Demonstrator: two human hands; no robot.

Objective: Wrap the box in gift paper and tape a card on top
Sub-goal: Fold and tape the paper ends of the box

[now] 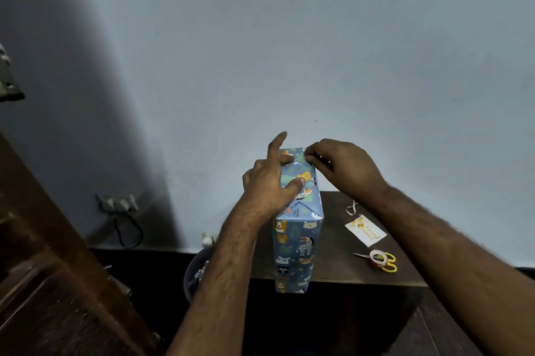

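Observation:
A tall box wrapped in blue animal-print gift paper stands upright on the dark table, its upper end folded into flaps. My left hand rests on that upper end: the thumb presses the paper down and the index finger sticks up. At the far right corner of the top, my right hand pinches the folded paper between its fingertips. A white gift card with gold print and a cream string lies flat on the table to the right of the box.
A tape roll sits on yellow-handled scissors near the table's right front. A round bin stands on the floor left of the table. Wooden furniture fills the lower left. A wall socket is behind.

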